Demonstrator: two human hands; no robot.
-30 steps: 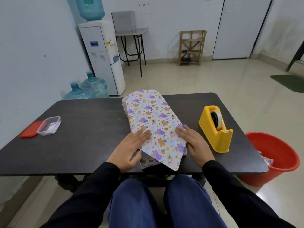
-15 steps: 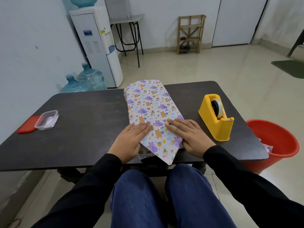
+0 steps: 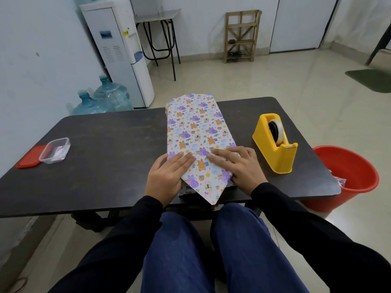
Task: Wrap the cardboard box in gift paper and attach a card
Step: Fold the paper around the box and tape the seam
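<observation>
Here, the wrapped box (image 3: 194, 127) lies in the middle of the dark table (image 3: 105, 166), its long axis running away from the person, with the far end leaning a little to the left and reaching the table's far edge. Its gift paper (image 3: 191, 115), white with purple and orange cartoon animals, covers all of the top that shows; no cardboard can be seen. At the near end the paper is folded into a pointed flap (image 3: 208, 187) whose tip aims at the person, slightly to the right, and hangs just past the table's near edge. The left hand (image 3: 167, 176) lies flat on the left slanted edge of that flap, fingers straight and close together, angled up and to the right. The right hand (image 3: 239, 168) lies flat on the right slanted edge, fingers straight and slightly spread, angled up and to the left. The fingertips of the two hands nearly meet over the paper, and neither hand grips anything. Both forearms are in black sleeves, and blue trousers show below the table. A yellow tape dispenser (image 3: 275, 144) stands to the right of the box, near the right hand but apart from it. A red bucket (image 3: 347, 176) sits on the floor beyond the table's right end. At the table's left end lie a clear plastic container (image 3: 55, 150) and, touching it, a red lid (image 3: 29, 159).
</observation>
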